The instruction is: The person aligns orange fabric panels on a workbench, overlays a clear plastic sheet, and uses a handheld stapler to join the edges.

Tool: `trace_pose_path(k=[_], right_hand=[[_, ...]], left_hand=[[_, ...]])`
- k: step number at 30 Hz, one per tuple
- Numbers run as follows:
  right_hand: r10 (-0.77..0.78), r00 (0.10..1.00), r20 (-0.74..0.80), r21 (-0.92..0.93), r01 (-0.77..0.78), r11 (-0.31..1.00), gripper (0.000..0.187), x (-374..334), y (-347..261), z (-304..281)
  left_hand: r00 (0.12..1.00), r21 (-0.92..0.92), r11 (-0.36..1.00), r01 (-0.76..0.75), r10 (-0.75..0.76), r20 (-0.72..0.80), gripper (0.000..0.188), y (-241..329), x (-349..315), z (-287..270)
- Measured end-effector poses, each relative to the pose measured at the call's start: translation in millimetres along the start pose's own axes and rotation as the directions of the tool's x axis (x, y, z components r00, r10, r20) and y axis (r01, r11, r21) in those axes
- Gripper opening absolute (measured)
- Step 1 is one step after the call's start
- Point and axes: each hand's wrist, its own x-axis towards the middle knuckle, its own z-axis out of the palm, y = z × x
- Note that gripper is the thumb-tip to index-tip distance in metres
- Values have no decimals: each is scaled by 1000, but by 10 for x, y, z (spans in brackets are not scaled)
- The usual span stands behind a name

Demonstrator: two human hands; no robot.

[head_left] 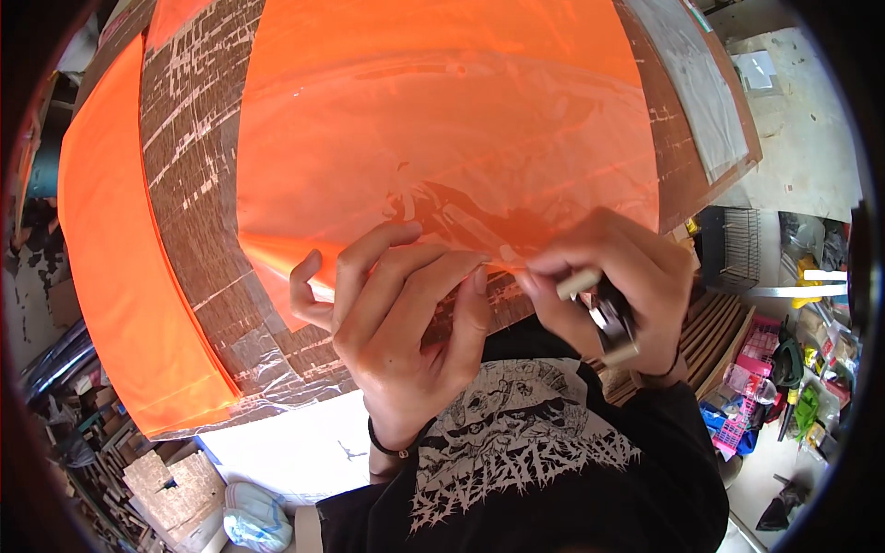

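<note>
A large orange sheet (442, 120) with a glossy, see-through film over it lies across the brown worn board. At its near edge my left hand (396, 323) has thumb and forefinger closed on the rim, with the other fingers raised and curled. Thumb and forefinger of my right hand (636, 276) pinch the same edge just beside them. In that right palm sits a small tool (608, 318) with pale beige ends and a dark, shiny middle; its kind cannot be made out, and my fingers partly cover it.
A folded orange strip (129, 258) lies along the board's left side. Clear plastic (691, 83) covers the board's right edge. The brown board (198, 184) has a scratched surface. Below right stand slats (714, 336) and pink baskets (761, 341); a cut wooden block (175, 484) is at lower left.
</note>
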Motion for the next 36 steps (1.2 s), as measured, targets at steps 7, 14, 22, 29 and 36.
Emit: trace_pose_path(k=[7, 14, 22, 29, 36], right_hand=[[19, 999, -45, -43, -21, 999, 21, 16, 59, 175], [-2, 1000, 12, -62, 2, 998, 28, 3, 88, 131], [53, 998, 19, -45, -52, 998, 26, -2, 24, 71], [40, 998, 38, -65, -37, 997, 28, -17, 28, 117], [45, 998, 54, -86, -40, 996, 23, 30, -22, 128]], left_hand=[[1000, -12, 1000, -17, 17, 3, 7, -2, 1, 11], [1000, -78, 997, -14, 14, -1, 12, -57, -39, 27], [1000, -37, 999, -9, 10, 10, 6, -20, -23, 6], [999, 0, 999, -41, 41, 12, 6, -31, -23, 14], [992, 110, 987, -121, 125, -31, 6, -55, -32, 31]])
